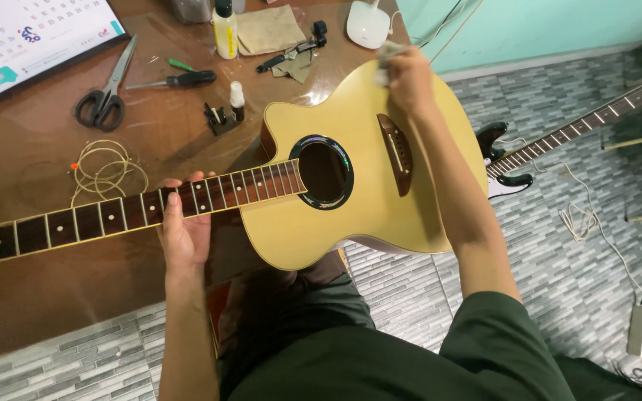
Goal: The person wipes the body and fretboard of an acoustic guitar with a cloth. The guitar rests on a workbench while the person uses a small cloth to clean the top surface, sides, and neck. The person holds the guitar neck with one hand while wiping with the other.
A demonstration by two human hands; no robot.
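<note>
- your left hand (183,234) and right hand (409,78) are bare, with no gloves, rings or watch showing.
- both your forearms are uncovered up to the frame edge.
- you wear dark green clothing, loosely creased over your lap.

White calendar (35,33) top-left; yellow-labelled bottle (224,31) beside cloth.

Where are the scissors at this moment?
In the head view the scissors lie upper left on the brown table, between the calendar and the screwdriver.
</note>
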